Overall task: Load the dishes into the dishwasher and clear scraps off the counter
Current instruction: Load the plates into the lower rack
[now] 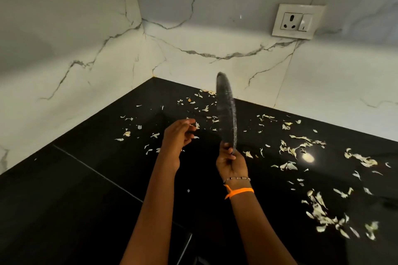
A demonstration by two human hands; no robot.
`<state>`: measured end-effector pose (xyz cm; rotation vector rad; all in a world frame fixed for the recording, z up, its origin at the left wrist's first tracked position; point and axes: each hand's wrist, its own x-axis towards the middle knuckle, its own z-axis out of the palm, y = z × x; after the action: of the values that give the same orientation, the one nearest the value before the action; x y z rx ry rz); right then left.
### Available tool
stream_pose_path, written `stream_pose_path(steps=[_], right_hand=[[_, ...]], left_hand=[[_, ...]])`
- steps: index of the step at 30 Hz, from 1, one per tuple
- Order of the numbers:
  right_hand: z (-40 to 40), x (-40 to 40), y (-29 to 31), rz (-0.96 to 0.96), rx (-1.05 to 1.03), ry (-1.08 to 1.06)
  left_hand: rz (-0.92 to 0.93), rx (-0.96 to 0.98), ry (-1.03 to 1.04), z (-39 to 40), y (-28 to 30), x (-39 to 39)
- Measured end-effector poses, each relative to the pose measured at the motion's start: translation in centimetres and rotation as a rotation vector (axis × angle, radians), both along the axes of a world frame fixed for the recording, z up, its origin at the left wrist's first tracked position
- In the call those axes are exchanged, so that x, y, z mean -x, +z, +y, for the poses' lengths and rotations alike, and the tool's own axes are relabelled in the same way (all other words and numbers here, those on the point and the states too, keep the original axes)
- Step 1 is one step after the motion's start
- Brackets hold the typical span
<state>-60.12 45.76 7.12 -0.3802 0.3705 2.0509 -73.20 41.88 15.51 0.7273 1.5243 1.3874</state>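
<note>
My right hand (231, 162) grips the lower rim of a dark speckled plate (226, 112), held on edge and nearly upright above the black counter (86, 178). My left hand (178, 135) hovers just left of the plate with loosely bent fingers and holds nothing. Pale vegetable scraps (295, 148) lie scattered across the counter, thinly behind the hands and more thickly to the right, with a dense patch (323, 211) at the near right.
White marble-patterned walls (215, 45) meet in a corner behind the counter. A wall socket with a switch (298, 21) sits at the upper right. A seam (97, 172) runs across the counter on the left. A bright light reflection (308, 157) shows among the scraps.
</note>
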Motion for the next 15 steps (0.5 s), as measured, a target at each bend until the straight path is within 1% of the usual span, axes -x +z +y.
stream_pose_path(steps=[2, 3, 4, 5, 7, 9, 10, 11, 13, 15], right_hand=[[-1.6, -0.4, 0.0, 0.067, -0.167, -0.017], [-1.9, -0.8, 0.1, 0.065, -0.226, -0.021], [-2.5, -1.4, 0.3, 0.018, -0.262, -0.021], [-3.0, -2.0, 0.5, -0.083, -0.293, -0.028], [-4.3, -3.7, 0.7, -0.304, -0.281, -0.056], [-5.7, -5.5, 0.4, -0.635, -0.214, -0.122], [-6.6, -6.4, 0.2, -0.793, -0.225, -0.156], [-7.6, -7.2, 0.0, -0.908, -0.265, -0.198], [-9.3, -8.4, 0.3, -1.051, -0.4, -0.294], [-10.9, -9.5, 0.8, -1.15, -0.492, -0.409]], left_hand=[[-0.069, 0.029, 0.018, -1.3, 0.0, 0.2], [-0.1, 0.047, 0.025, -1.9, -0.2, 0.3], [-0.127, 0.065, 0.026, -2.5, -0.3, 0.3], [-0.146, 0.073, 0.026, -3.1, -0.6, 0.3], [-0.167, 0.064, 0.011, -4.3, -1.6, -0.1], [-0.177, 0.029, -0.024, -5.4, -2.8, -0.7], [-0.173, 0.016, -0.052, -5.9, -3.4, -1.1], [-0.171, 0.016, -0.083, -6.3, -4.0, -1.5], [-0.182, 0.038, -0.119, -6.9, -4.9, -2.3], [-0.196, 0.072, -0.152, -7.5, -5.4, -3.3]])
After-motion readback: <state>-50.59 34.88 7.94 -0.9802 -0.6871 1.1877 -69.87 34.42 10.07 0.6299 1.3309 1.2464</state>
